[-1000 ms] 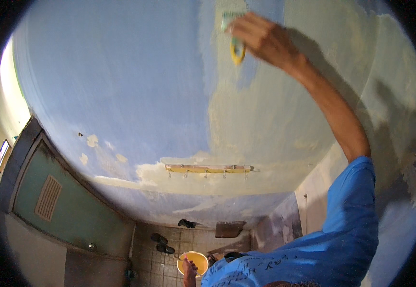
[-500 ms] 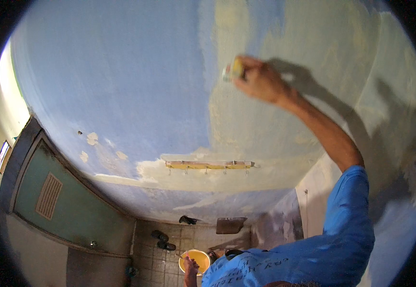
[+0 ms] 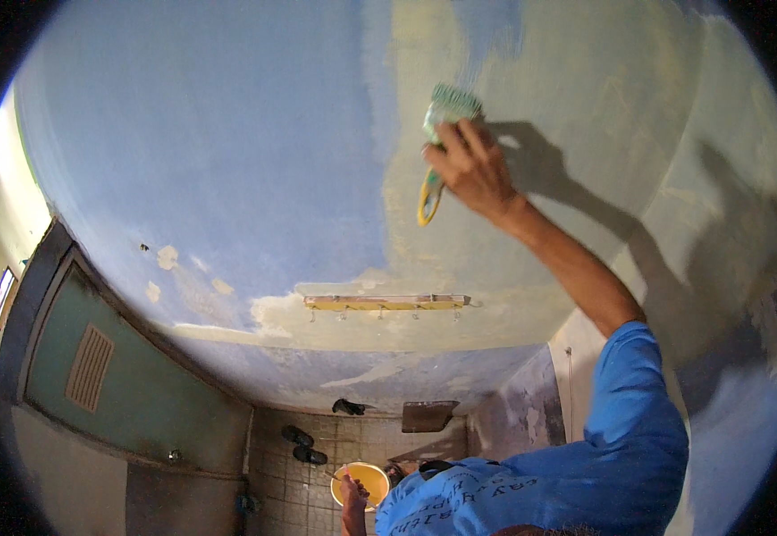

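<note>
My right hand point(image 3: 478, 174) is closed around a wide paintbrush point(image 3: 452, 104) with a yellow loop-ended handle and pale green bristles. The bristles point up against the blue and cream wall point(image 3: 299, 161), beside the ragged border of the cream coat. Low down, my left hand point(image 3: 353, 498) is curled at a round bucket point(image 3: 388, 494) with a light rim and yellow inside. A thin stick-like piece shows near its fingers, but what exactly the hand grips cannot be made out.
A hook rail point(image 3: 384, 302) is fixed across the wall, with peeled patches point(image 3: 168, 258) to its left. A green door point(image 3: 138, 366) stands at the left. On the tiled floor point(image 3: 272, 464) lie dark slippers point(image 3: 310, 455), a black cloth-like item point(image 3: 349, 406) and a brown board point(image 3: 428, 416).
The paintbrush has turned so its bristles point up and its handle hangs down, and my right hand has moved slightly lower and right. My left hand stays by the bucket.
</note>
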